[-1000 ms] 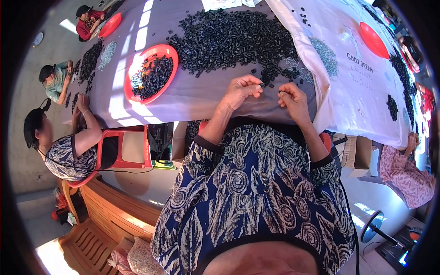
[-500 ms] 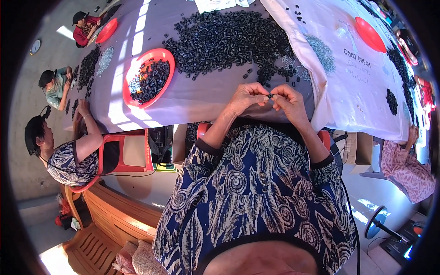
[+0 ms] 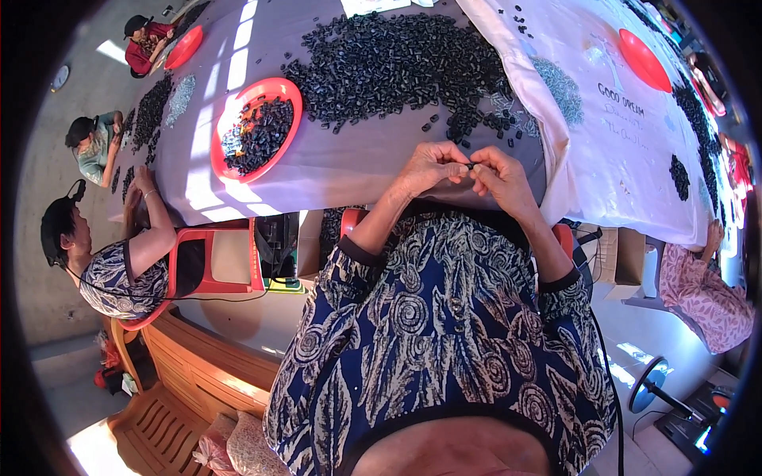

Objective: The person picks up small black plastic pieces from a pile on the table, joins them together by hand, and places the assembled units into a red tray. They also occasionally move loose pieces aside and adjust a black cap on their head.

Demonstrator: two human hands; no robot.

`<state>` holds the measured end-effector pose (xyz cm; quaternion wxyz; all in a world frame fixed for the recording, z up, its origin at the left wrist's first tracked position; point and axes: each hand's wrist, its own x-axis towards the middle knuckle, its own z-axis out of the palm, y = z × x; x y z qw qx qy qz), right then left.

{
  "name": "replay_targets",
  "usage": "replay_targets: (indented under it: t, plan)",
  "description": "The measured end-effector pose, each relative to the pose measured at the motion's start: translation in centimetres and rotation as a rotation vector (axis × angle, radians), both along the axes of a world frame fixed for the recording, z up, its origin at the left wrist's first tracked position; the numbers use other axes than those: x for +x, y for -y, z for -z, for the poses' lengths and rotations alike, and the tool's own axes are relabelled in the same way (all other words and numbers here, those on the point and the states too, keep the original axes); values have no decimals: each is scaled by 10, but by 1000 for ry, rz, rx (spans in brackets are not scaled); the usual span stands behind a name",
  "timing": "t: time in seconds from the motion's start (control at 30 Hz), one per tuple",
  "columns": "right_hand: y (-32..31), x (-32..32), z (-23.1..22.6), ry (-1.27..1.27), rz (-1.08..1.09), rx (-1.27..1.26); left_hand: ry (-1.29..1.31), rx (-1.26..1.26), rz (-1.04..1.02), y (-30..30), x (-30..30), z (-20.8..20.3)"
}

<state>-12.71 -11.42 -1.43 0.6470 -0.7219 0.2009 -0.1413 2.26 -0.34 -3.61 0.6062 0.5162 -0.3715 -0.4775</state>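
Above the near table edge, my left hand and my right hand meet fingertip to fingertip. Between them they pinch a small black plastic piece; its exact kind is too small to tell. Just beyond my fingers spreads a large pile of small black pieces, with a few strays lying close to my hands. A heap of small clear pieces sits at the pile's right side. To the left stands a red basin holding more black pieces and some shiny clear ones.
A cloth-covered table stretches ahead, with a pale sheet over its right part. Another red basin lies far right. A person works at the left on a red chair; a wooden bench stands lower left.
Both hands stay almost in place, still pinching the small black piece. My fingertips have shifted slightly around it, and the view has moved a little.
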Motion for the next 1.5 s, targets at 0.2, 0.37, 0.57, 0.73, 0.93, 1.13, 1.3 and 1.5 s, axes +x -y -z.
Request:
replay_targets:
  t: [0.2,0.37,0.57,0.73,0.93,1.13,1.3,1.5]
  plan:
    - [3,-3,-4,-114,-149,-413,74,-11,8,2,-2,2]
    - [5,-4,2,-110,-166,-593,155,26,-13,2,-8,3]
    - [-5,-2,12,-184,-69,-859,217,43,-97,5,-16,9]
    - [-10,-5,5,-215,-71,-818,180,37,-157,7,-22,11]
    - [-19,-1,8,-196,42,-844,122,59,-250,10,-28,10]
    - [-23,2,24,-173,107,-993,194,107,-292,12,-30,7]
    - [-22,3,30,-171,128,-1108,295,156,-317,14,-32,4]
    - [-24,5,40,-146,106,-1169,292,270,-263,11,-30,10]
